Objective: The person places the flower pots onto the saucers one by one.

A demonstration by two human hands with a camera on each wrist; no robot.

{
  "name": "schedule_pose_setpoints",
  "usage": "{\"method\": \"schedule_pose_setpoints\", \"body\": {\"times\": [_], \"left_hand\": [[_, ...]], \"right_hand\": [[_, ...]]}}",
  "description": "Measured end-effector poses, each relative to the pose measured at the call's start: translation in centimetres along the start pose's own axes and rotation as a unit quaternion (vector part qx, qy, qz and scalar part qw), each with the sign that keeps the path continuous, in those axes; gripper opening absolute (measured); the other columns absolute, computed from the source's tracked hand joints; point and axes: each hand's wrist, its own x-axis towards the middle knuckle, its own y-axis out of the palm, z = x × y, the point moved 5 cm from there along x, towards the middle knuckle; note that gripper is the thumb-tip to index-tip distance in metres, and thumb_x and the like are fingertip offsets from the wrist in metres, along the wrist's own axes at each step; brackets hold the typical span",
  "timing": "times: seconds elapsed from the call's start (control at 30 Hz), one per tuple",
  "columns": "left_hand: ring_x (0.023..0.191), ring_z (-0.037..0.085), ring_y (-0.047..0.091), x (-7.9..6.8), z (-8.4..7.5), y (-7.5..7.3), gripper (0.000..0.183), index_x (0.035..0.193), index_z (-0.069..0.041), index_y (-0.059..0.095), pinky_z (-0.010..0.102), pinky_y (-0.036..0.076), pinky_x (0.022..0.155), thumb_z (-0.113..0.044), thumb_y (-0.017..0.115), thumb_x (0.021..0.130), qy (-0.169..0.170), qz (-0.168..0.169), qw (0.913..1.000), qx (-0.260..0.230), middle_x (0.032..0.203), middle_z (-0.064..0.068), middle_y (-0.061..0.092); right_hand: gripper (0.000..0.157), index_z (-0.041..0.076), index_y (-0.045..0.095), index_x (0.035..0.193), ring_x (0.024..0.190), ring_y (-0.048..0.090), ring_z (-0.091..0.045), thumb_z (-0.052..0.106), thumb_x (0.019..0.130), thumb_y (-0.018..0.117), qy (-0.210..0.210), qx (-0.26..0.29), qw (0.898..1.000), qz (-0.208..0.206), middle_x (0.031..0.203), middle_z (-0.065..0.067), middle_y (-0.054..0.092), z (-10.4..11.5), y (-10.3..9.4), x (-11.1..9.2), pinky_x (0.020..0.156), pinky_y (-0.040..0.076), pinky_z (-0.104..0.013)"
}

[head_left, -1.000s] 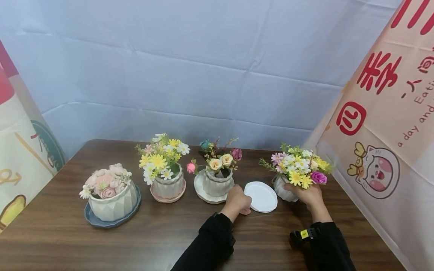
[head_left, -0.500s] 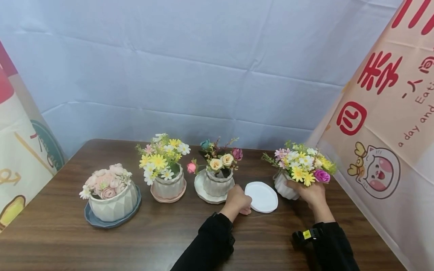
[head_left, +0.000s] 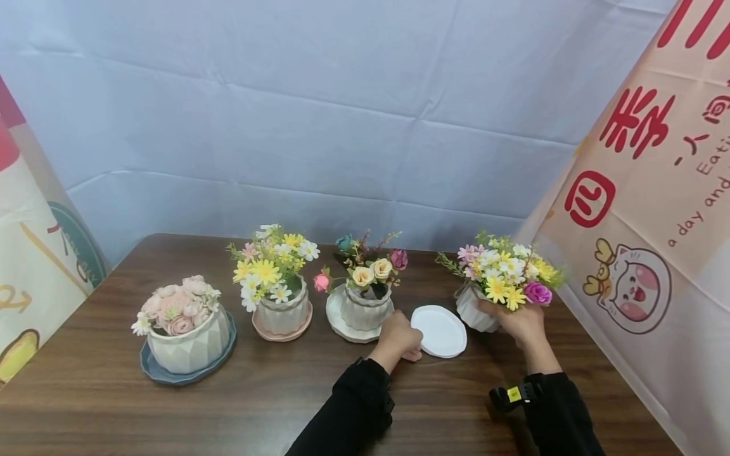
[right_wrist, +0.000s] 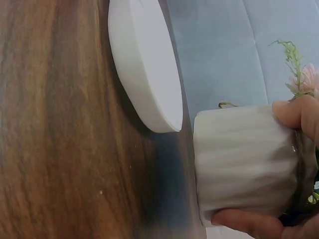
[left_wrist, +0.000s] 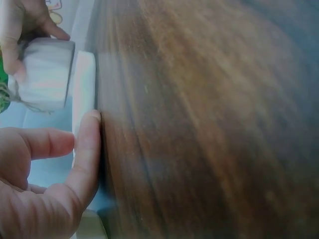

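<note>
My right hand (head_left: 523,322) grips a white ribbed flowerpot (head_left: 474,309) filled with yellow, white, pink and purple flowers (head_left: 504,272). The pot tilts a little, and its base hangs just above the table in the left wrist view. Thumb and fingers lie on opposite sides of the pot (right_wrist: 244,159) in the right wrist view. To its left is a white saucer (head_left: 439,331) that bears nothing. My left hand (head_left: 397,337) pinches the near left edge of this saucer; in the left wrist view the thumb and a finger meet at its rim (left_wrist: 84,89).
Left of my left hand, a potted rose arrangement (head_left: 365,310) stands on a white saucer (head_left: 338,320). Farther left are a daisy pot (head_left: 282,315) on a pink saucer (head_left: 267,332) and a wide pale-pink flower pot (head_left: 191,342) on a blue saucer (head_left: 171,379). Cloth hangs behind the table (head_left: 228,411).
My right hand and the flowerpot have shifted slightly right, then back left, and sit a touch higher and farther back. The left hand and the saucer stay in place.
</note>
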Motion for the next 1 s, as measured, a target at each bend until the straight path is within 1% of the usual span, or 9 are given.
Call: {"method": "schedule_pose_setpoints", "body": {"times": [0.1, 0.2, 0.33, 0.5, 0.67, 0.77, 0.87, 0.93, 1.0], "left_hand": [[0.041, 0.016, 0.057, 0.0, 0.0, 0.0, 0.019, 0.099, 0.005, 0.05, 0.025, 0.049, 0.04, 0.004, 0.057, 0.081, 0.0, 0.0, 1.0, 0.003, 0.055, 0.013, 0.058], [0.041, 0.016, 0.057, 0.0, 0.0, 0.1, 0.012, 0.091, 0.003, 0.05, 0.025, 0.049, 0.04, 0.005, 0.056, 0.081, 0.002, 0.0, 1.0, 0.004, 0.055, 0.012, 0.058], [0.041, 0.016, 0.057, 0.0, 0.0, 0.1, 0.008, 0.085, 0.003, 0.051, 0.025, 0.049, 0.04, 0.005, 0.056, 0.08, 0.007, 0.001, 1.0, 0.0, 0.054, 0.012, 0.057], [0.041, 0.016, 0.058, 0.0, 0.0, 0.0, 0.01, 0.089, 0.003, 0.051, 0.025, 0.05, 0.041, 0.005, 0.055, 0.08, 0.013, 0.003, 0.9999, -0.006, 0.055, 0.012, 0.057], [0.042, 0.017, 0.058, -0.2, -0.1, -0.2, 0.013, 0.093, 0.003, 0.05, 0.026, 0.05, 0.042, 0.005, 0.055, 0.081, 0.016, 0.009, 0.9998, -0.012, 0.057, 0.013, 0.057], [0.042, 0.017, 0.058, -0.3, -0.2, -0.2, 0.013, 0.093, 0.003, 0.05, 0.026, 0.05, 0.042, 0.005, 0.054, 0.081, 0.019, 0.012, 0.9997, -0.011, 0.057, 0.013, 0.057], [0.042, 0.017, 0.058, -0.3, -0.1, -0.2, 0.011, 0.09, 0.001, 0.049, 0.026, 0.05, 0.041, 0.005, 0.054, 0.081, 0.024, 0.013, 0.9995, -0.012, 0.056, 0.012, 0.057], [0.042, 0.017, 0.058, -0.3, -0.1, -0.2, 0.011, 0.088, 0.0, 0.048, 0.026, 0.05, 0.042, 0.005, 0.054, 0.08, 0.026, 0.014, 0.9994, -0.015, 0.056, 0.011, 0.057], [0.043, 0.017, 0.058, -0.4, -0.1, -0.2, 0.011, 0.088, 0.0, 0.048, 0.026, 0.051, 0.042, 0.005, 0.054, 0.08, 0.03, 0.013, 0.9993, -0.019, 0.056, 0.011, 0.057]], "right_hand": [[0.091, 0.0, 0.025, 0.14, 0.088, 0.054, -0.041, 0.033, 0.075, 0.078, 0.014, 0.024, 0.999, 0.024, 0.127, -0.027, 0.04, -0.1, 0.4, -0.3, 0.054, 0.053, -0.045], [0.09, 0.0, 0.024, 0.141, 0.089, 0.055, -0.041, 0.032, 0.076, 0.077, 0.017, 0.052, 0.998, 0.044, 0.127, -0.026, 0.039, 0.1, 0.7, -0.6, 0.055, 0.054, -0.044], [0.092, 0.001, 0.023, 0.141, 0.093, 0.054, -0.041, 0.033, 0.074, 0.078, 0.011, 0.075, 0.996, 0.054, 0.129, -0.025, 0.037, 0.6, 1.1, -1.1, 0.055, 0.054, -0.045], [0.09, 0.001, 0.027, 0.138, 0.087, 0.056, -0.036, 0.031, 0.073, 0.08, 0.004, 0.088, 0.994, 0.064, 0.125, -0.023, 0.041, 1.4, 1.6, -1.5, 0.053, 0.053, -0.046], [0.09, 0.002, 0.028, 0.138, 0.088, 0.056, -0.037, 0.029, 0.072, 0.081, -0.013, 0.081, 0.993, 0.08, 0.126, -0.023, 0.041, 2.2, 2.1, -2.1, 0.051, 0.053, -0.046], [0.09, 0.003, 0.027, 0.139, 0.088, 0.057, -0.037, 0.028, 0.071, 0.082, -0.026, 0.078, 0.993, 0.083, 0.126, -0.023, 0.042, 2.5, 2.4, -2.5, 0.05, 0.053, -0.045], [0.089, 0.002, 0.028, 0.138, 0.09, 0.057, -0.038, 0.026, 0.071, 0.082, -0.036, 0.079, 0.992, 0.088, 0.126, -0.023, 0.043, 2.8, 2.7, -2.8, 0.05, 0.054, -0.043], [0.087, 0.003, 0.029, 0.138, 0.099, 0.054, -0.038, 0.025, 0.071, 0.081, -0.055, 0.077, 0.991, 0.09, 0.127, -0.022, 0.043, 3.1, 2.9, -3.0, 0.052, 0.054, -0.041], [0.087, 0.003, 0.03, 0.138, 0.107, 0.05, -0.037, 0.025, 0.071, 0.081, -0.075, 0.069, 0.991, 0.091, 0.129, -0.02, 0.042, 3.4, 3.1, -3.0, 0.058, 0.054, -0.04]]}}
